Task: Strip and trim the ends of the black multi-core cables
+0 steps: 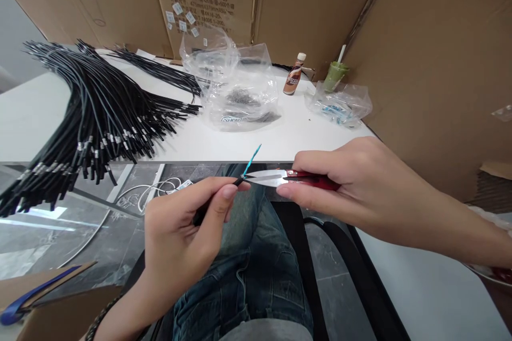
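Between thumb and fingers, my left hand (188,224) pinches a black cable (239,181) near its end. A thin blue strand (252,159) sticks up from that end, slanting to the right. My right hand (344,181) is closed around red-handled thread snips (276,177), whose pointed blades are slightly apart. The blade tips reach the cable end, right at the base of the blue strand. Both hands are above my lap, just in front of the table's near edge. Most of the cable is hidden inside my left hand.
A large bundle of black cables (104,106) hangs over the white table (192,144) at left. Clear plastic bags (244,101) hold small pieces. A brown drink bottle (294,75), a green cup (335,75) and a bag with blue bits (340,109) stand before cardboard boxes (312,5).
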{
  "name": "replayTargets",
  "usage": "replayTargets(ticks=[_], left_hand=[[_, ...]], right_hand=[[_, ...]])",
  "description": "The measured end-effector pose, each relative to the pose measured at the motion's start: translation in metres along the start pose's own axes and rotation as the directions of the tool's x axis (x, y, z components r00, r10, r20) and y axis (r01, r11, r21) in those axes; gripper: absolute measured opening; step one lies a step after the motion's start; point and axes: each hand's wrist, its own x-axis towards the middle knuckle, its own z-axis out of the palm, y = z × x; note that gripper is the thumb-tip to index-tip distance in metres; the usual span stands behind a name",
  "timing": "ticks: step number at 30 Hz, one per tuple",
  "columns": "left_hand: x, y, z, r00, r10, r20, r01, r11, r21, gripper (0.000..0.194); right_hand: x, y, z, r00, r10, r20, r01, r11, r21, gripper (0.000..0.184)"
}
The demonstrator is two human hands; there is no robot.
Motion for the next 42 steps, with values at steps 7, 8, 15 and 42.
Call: replayTargets(ticks=[7,8,15,42], left_hand=[[0.0006,0.0024,-0.0008,1.000,-0.021,0.015,0.022,1.000,-0.012,0.018],[0.0009,0.0027,-0.0008,1.000,-0.021,0.018,0.021,1.000,-0.009,0.018],[0.0025,0.0029,0.0016,1.000,0.004,-0.024,-0.004,0.999,0.032,0.012],[0.0066,0.0065,-0.0028,0.957,-0.246,0.151,0.268,0.952,-0.147,0.025]], right_hand=[[0.0008,0.0005,-0.0010,0.999,0.029,0.023,-0.031,0.998,0.058,0.046],[0.0009,0.0004,-0.0012,0.999,0.030,0.020,-0.032,0.998,0.060,0.047],[0.0031,-0.0026,-0.0051,0.992,0.082,0.099,-0.088,0.995,0.054,0.047],[0.0018,-0.0019,0.0010,0.999,0.003,-0.035,-0.009,0.985,-0.172,0.045]])
